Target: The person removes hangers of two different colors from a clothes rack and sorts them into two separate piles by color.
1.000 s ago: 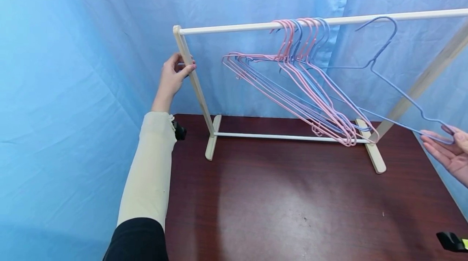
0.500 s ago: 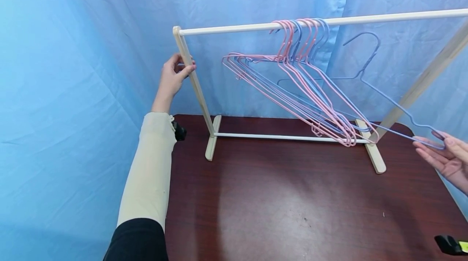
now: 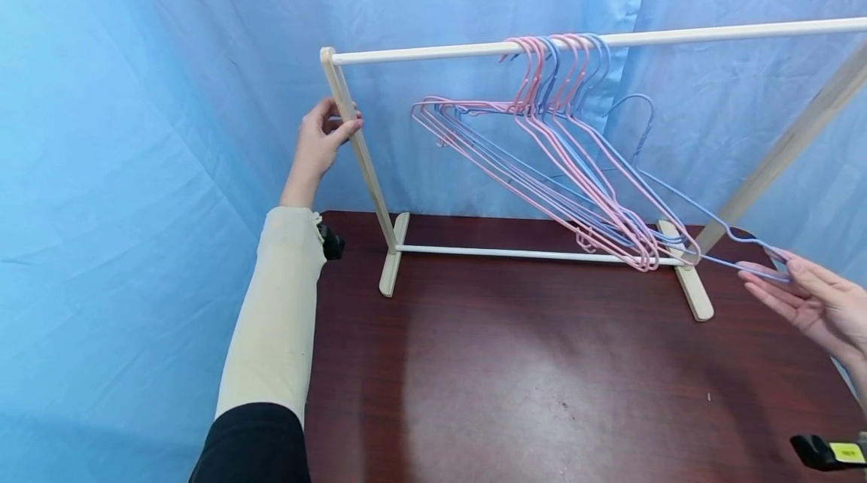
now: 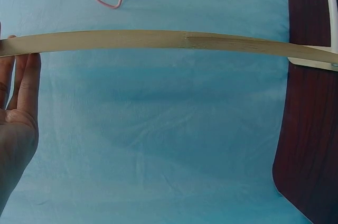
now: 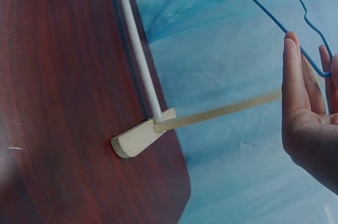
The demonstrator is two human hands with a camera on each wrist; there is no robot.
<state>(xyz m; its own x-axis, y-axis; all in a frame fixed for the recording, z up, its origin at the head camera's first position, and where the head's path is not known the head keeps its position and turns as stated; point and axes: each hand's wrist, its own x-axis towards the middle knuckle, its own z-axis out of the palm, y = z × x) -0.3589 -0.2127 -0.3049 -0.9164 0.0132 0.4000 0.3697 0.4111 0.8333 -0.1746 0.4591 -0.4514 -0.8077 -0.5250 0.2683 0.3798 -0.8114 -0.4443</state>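
Observation:
Near its top, the left post (image 3: 366, 159) of a white-and-wood clothes rack is pinched between my left thumb and fingers; the left hand (image 3: 321, 138) shows only partly in the left wrist view. A blue wire hanger (image 3: 684, 198) is in my right hand (image 3: 822, 306), pinched at its right corner by thumb and fingers. The held hanger's hook stands below and apart from the top rail (image 3: 718, 34), and its far end is hidden behind the bunched hangers. Several pink and blue hangers (image 3: 530, 84) hang closely together from the middle of the rail.
The rack's feet (image 3: 691, 291) stand on a dark red-brown table (image 3: 542, 363), joined by a low white bar (image 3: 501, 251). Light blue curtain (image 3: 135, 167) hangs behind and to the left. The right post (image 3: 792, 137) slants behind the held hanger.
The right hand has moved left and slightly down with the blue hanger, whose hook has dropped further below the rail and gone left behind the others. The left hand has stayed put.

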